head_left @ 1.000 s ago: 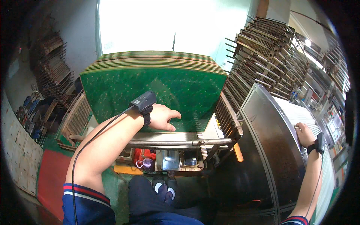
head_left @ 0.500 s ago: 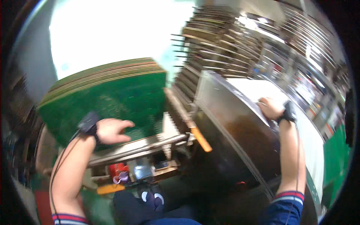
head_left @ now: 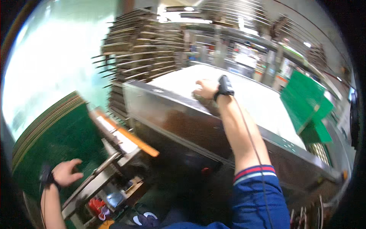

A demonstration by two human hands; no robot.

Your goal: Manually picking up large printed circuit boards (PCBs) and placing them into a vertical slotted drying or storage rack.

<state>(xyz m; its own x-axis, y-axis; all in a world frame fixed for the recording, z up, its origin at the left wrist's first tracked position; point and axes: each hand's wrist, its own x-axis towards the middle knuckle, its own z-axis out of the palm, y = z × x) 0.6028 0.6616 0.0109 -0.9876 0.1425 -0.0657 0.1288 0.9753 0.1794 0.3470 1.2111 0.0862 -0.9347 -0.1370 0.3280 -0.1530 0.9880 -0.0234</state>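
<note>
My left hand (head_left: 68, 173) is in front of a leaning stack of green boards (head_left: 57, 139) at the left. Its thumb and fingers are apart, and it grips nothing; whether it touches the front board is unclear. My right hand (head_left: 206, 90) reaches over the near edge of a long metal-sided table with a white top (head_left: 255, 110). The fingers there are partly stretched with a gap at the thumb, and nothing shows between them. Motion smears both hands a little. Each wrist wears a black strapped device with a cable along the forearm.
A tall rack with many slats (head_left: 143, 49) stands behind the table's left end. An orange strip (head_left: 141, 143) juts out beside the boards. Green panels (head_left: 307, 103) rise at the table's far right. Below the boards' stand lie a red item (head_left: 97, 206) and a bluish container (head_left: 115, 199).
The view has swung right, so the boards now sit farther left and more of the white table shows. My right hand has reached farther over the table top. My left hand stays by the boards.
</note>
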